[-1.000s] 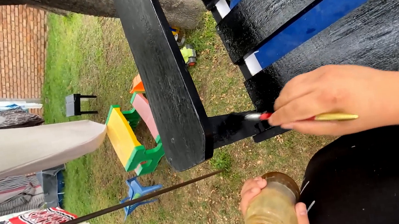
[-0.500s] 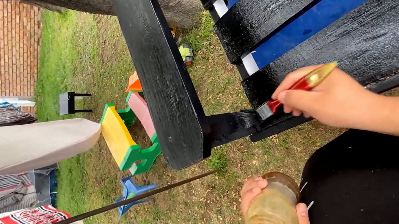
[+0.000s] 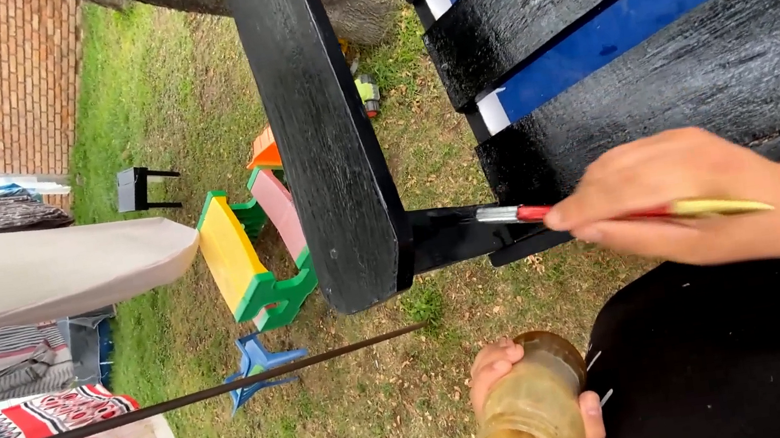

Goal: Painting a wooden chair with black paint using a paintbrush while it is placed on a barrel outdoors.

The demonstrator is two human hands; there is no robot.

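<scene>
My right hand [image 3: 678,196] grips a thin paintbrush [image 3: 610,212] with a red and yellow handle. Its bristles touch the short black rail [image 3: 448,236] behind the wide black wooden arm [image 3: 323,127] of a bench. The bench slats [image 3: 646,25] are wet black, with blue showing between them. Low in the picture, my left hand [image 3: 507,384] holds a brownish glass jar [image 3: 534,409] close to my dark clothing [image 3: 731,365].
Grass lies below. A small multicoloured plastic picnic table [image 3: 248,248], a blue plastic stool [image 3: 259,367] and a little black stool [image 3: 140,189] stand on it. Laundry [image 3: 45,269] hangs at left, a brick wall [image 3: 6,84] behind. A thin dark rod [image 3: 183,402] crosses the lower left.
My right hand has swung the brush from an upward tilt back to level and pushed its bristles along the black rail. The jar hand stayed put.
</scene>
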